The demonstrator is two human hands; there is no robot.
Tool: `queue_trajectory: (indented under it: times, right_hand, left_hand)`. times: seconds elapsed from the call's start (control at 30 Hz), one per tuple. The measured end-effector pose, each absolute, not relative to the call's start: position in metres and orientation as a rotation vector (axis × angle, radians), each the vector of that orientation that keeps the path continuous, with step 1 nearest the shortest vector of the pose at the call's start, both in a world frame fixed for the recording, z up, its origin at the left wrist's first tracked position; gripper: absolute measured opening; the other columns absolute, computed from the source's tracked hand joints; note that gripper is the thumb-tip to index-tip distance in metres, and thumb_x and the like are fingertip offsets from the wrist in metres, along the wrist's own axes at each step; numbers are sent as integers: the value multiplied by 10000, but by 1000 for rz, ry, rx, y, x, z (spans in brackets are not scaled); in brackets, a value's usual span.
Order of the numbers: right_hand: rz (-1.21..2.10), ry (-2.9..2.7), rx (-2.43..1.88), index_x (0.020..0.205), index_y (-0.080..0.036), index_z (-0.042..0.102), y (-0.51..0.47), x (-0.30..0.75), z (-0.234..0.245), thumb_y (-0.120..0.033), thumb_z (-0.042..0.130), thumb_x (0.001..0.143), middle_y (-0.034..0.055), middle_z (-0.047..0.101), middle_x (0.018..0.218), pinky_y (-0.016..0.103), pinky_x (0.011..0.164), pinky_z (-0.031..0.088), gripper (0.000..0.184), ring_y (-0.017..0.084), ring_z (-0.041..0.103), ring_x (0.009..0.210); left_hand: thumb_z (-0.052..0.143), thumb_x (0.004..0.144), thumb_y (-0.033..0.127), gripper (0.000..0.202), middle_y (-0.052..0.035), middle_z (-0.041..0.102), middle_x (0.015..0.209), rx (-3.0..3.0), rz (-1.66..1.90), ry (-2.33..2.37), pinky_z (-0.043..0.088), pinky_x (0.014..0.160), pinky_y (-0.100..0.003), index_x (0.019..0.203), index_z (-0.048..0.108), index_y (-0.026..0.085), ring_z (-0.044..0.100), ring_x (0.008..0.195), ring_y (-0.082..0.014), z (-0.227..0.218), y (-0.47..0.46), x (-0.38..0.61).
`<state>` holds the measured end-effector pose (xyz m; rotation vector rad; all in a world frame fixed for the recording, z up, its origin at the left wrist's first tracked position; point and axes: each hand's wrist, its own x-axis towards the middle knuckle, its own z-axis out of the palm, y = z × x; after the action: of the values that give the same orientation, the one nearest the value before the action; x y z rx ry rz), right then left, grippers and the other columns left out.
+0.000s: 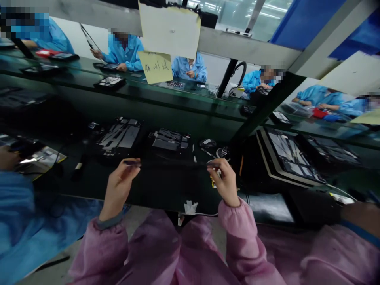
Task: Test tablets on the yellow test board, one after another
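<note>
My left hand [120, 186] and my right hand [225, 180] are raised above the near edge of a dark green workbench [166, 190]. Both pinch the ends of a long thin dark strip [172, 162] stretched level between them. The left fingers grip its left end, the right fingers its right end. Pink sleeves cover both my forearms. On the bench just beyond the strip lie two black trays of grey flat parts [121, 136] [169, 139].
A stack of black trays with parts [289, 156] stands to the right. A person in a blue coat [18, 213] sits close on my left. Several people in blue work across the far bench. Yellow paper notes [156, 66] hang from the overhead rail.
</note>
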<state>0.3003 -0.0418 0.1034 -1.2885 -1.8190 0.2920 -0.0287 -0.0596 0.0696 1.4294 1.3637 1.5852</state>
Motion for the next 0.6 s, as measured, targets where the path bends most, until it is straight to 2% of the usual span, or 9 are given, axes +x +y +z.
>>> queue_trajectory:
  times: [0.1,0.2,0.27,0.37,0.43,0.5,0.6]
  right_hand:
    - [112,-1975,-1247,1064,-231,669,-45,303,78,-38,496,792,83,592,1052,368,854,509,375,229,577,1023]
    - [-25,-2165,-1309,1185,-214,646,-43,297,35,21,407,790,126,594,1128,393,881,528,518,256,562,1091]
    - [25,-2241,-1347,1249,-203,608,-45,294,12,29,353,803,139,592,1187,413,932,521,563,259,554,1142]
    - [251,-2100,-1467,1317,-175,541,-52,295,-5,29,311,776,149,596,1218,414,965,519,623,241,565,1184]
    - [474,-1892,-1561,1301,-160,535,-53,296,-8,-38,337,801,141,636,1171,397,945,535,552,224,616,1130]
    - [685,-1663,-1639,1232,-152,572,-51,294,-6,-197,421,845,138,675,1123,415,939,537,417,237,659,1058]
    - [914,-1344,-1680,1125,-146,627,-47,285,5,-411,563,786,152,694,1111,452,967,508,435,278,660,1056]
  left_hand:
    - [564,864,271,157,-53,571,1285,1593,1530,1431,421,1058,-394,910,709,233,522,1240,-250,56,-61,-36]
    - [461,887,281,286,-68,607,1242,1632,1359,1622,437,1047,-414,921,741,239,576,1168,-243,19,-56,-39]
    - [447,865,282,322,-73,627,1234,1648,1236,1667,439,1049,-432,983,744,241,597,1145,-250,-4,-53,-42]
    - [424,886,336,401,-73,618,1297,1557,1139,1621,400,1092,-438,1183,674,233,577,1200,-248,-20,-53,-45]
    - [433,908,406,461,-86,592,1345,1354,1142,1587,369,1118,-433,1298,589,215,547,1250,-246,-20,-56,-44]
    - [499,892,450,514,-105,560,1384,1100,1170,1578,348,1130,-424,1341,537,203,509,1294,-255,-16,-60,-38]
    - [597,847,436,551,-114,535,1410,831,1260,1495,387,1102,-409,1343,525,207,482,1319,-278,-7,-66,-23]
